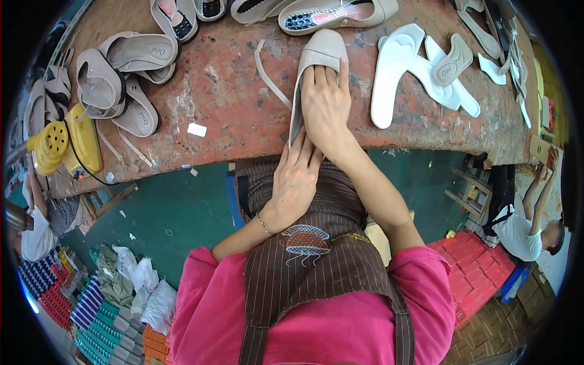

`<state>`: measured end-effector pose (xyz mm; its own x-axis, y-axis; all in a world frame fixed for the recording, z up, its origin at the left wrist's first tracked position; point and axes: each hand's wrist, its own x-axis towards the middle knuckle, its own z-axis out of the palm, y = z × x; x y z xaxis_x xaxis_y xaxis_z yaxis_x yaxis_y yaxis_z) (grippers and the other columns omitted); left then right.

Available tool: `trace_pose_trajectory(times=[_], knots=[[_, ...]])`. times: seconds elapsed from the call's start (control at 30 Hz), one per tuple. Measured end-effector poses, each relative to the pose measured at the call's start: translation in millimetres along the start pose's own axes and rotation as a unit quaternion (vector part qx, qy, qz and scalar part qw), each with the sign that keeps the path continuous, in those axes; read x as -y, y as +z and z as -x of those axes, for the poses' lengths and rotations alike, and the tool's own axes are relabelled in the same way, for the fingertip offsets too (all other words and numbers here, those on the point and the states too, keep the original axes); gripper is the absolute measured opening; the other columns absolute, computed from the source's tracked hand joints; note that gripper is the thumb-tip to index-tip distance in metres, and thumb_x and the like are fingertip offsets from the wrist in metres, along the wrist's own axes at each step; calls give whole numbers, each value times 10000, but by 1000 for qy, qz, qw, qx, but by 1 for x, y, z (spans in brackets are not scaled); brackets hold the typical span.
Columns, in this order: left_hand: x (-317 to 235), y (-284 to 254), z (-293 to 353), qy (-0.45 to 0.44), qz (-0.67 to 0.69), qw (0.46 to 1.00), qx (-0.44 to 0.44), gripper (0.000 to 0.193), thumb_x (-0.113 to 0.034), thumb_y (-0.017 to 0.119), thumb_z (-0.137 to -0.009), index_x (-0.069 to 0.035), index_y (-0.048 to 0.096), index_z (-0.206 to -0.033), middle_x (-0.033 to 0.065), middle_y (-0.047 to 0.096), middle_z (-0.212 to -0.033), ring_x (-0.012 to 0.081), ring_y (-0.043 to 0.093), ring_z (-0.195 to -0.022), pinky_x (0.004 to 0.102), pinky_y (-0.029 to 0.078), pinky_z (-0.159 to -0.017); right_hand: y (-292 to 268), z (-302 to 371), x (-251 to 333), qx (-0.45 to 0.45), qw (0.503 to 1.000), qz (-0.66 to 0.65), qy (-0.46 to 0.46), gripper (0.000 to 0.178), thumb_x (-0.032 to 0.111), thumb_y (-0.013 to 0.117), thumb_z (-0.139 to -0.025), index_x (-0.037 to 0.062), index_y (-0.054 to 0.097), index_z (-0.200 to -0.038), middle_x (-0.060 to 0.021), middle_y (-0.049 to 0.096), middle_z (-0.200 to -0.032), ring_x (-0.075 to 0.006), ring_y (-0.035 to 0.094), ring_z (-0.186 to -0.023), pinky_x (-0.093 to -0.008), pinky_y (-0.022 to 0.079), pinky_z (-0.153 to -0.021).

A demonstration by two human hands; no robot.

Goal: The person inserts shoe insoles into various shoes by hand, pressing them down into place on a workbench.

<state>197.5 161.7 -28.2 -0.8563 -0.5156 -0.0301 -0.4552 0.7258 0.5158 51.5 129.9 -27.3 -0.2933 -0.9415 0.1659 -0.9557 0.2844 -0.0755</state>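
At upper centre of the frame, a beige shoe rests on the table; the right hand has fingers inside, the left hand touches its heel; whether either clamps it, I cannot tell

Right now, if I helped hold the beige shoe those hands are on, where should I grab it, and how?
Probably grip the beige shoe by its rounded toe, coming from above: that tip is uncovered, and another shoe lies just beyond it. The right hand reaches into the opening, and the left hand is at the heel end.
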Motion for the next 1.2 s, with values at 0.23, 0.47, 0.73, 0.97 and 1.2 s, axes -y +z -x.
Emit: trace_pose_trajectory(times=[0.23, 0.47, 0.73, 0.97, 1.2], knots=[[2, 3, 2, 7, 24, 1000, -13, 484, -22, 599, -808, 69, 628, -1282, 263, 554, -1383, 405, 427, -1400, 521, 362, -1166, -11, -5, 2, 1, 996, 86, -18, 491, 120, 537, -885, -152, 553, -1293, -328, 622, -1215, -432, 633, -1138, -609, 190, -1209], [1, 3, 0, -2, 40, 999, -32, 532, -23, 615, -789, 78, 607, -1311, 290, 524, -1412, 425, 416, -1412, 527, 363, -1164, -31, -17, 1, -14, 999, -23, 33, 478, 104, 521, -874, -183, 565, -1254, -346, 649, -1117, -433, 656, -1097, -596, 127, -1230], [4, 4, 0, 12, 44, 999, -23, 497, -37, 646, -785, 85, 624, -1267, 301, 547, -1371, 449, 446, -1378, 566, 371, -1144, -5, -1, -2, 38, 998, 27, 40, 494, 118, 524, -887, -182, 516, -1280, -304, 649, -1144, -439, 601, -1185, -630, 143, -1215], [0, 7, -6, 24, -21, 998, -57, 404, -92, 657, -875, 50, 640, -1252, 249, 581, -1346, 402, 499, -1332, 597, 377, -1114, -7, -20, -5, 136, 990, 33, 31, 469, 158, 537, -912, -109, 562, -1297, -284, 599, -1230, -418, 580, -1195, -627, 37, -1235], [-1, 8, -11, 29, -71, 993, -95, 462, -205, 699, -899, -21, 629, -1317, 170, 594, -1375, 338, 483, -1360, 608, 308, -1152, 15, -31, -12, 86, 995, 0, 41, 308, 159, 570, -889, -55, 662, -1089, -192, 706, -1014, -325, 688, -1027, -625, 71, -1225]])
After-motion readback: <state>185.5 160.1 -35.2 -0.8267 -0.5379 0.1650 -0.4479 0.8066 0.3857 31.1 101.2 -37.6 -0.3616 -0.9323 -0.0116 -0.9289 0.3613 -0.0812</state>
